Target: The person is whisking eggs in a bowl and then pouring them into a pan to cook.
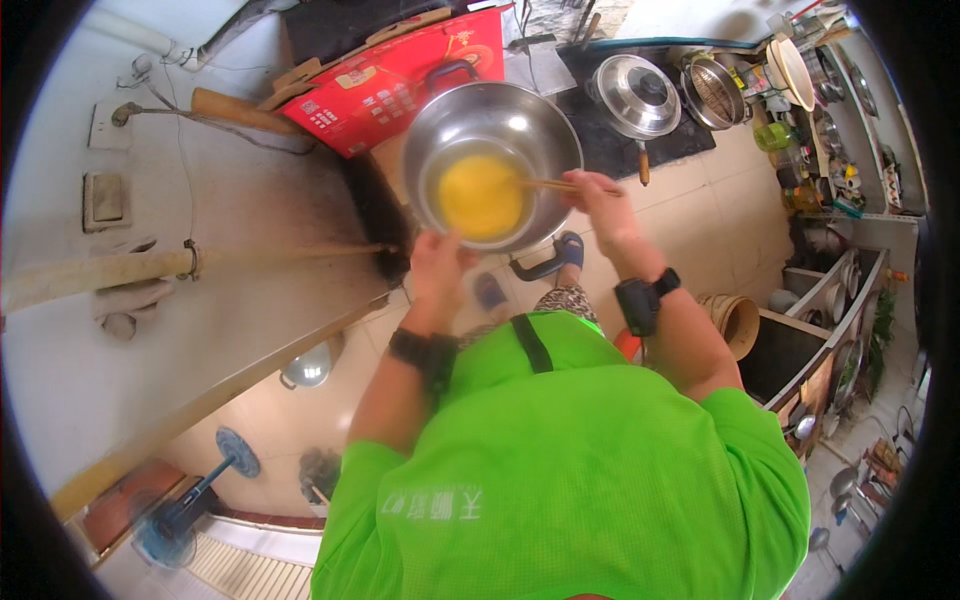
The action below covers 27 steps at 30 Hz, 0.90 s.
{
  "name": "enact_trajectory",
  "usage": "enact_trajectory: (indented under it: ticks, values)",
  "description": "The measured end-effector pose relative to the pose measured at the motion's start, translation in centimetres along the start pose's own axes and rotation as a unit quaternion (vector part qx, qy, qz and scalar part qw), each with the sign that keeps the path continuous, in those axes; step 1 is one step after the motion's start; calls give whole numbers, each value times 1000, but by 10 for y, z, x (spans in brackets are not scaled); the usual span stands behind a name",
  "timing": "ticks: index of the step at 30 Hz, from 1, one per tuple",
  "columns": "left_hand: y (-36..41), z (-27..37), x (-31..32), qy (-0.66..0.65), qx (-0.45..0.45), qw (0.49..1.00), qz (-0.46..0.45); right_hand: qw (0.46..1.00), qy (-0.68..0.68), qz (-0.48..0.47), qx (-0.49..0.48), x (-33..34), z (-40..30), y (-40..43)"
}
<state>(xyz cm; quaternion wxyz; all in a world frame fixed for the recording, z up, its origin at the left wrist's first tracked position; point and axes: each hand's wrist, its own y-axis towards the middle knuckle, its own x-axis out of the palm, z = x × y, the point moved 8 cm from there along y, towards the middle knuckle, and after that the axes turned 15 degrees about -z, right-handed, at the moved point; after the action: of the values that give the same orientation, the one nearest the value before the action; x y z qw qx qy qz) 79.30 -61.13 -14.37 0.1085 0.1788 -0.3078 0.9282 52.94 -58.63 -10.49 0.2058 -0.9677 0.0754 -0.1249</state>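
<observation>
Before me is a wide, shiny steel pan (553, 124) with dark handles on its far and near sides. Yellow liquid (480, 199), which looks like beaten egg, pools in the bottom and is slightly blurred. My left hand (437, 268) grips the near left rim, though its fingertips are partly hidden. In my right hand (606, 210) is a pair of wooden chopsticks (551, 184), held across the right rim with the tips in the yellow liquid. A dark device is strapped on each wrist.
Beyond the pan stands a red printed carton (420, 82). On the dark stovetop (600, 161), a lidded steel pan (637, 97) sits beside a steamer pot (712, 91). Shelves with bottles and bowls line the right; a wall and pipe (112, 274) run along the left.
</observation>
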Motion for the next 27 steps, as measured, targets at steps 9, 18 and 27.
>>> enact_trajectory:
  ticks: [9,18,27]
  values:
    - [9,0,-1,2,-10,1000,-6,999,-18,20,-20,4,-4,6]
    - [18,-5,-5,13,-20,1000,12,995,94,-23,-15,11,12,15]
    - [19,3,0,4,-18,1000,-2,997,54,-21,-45,12,-1,11]
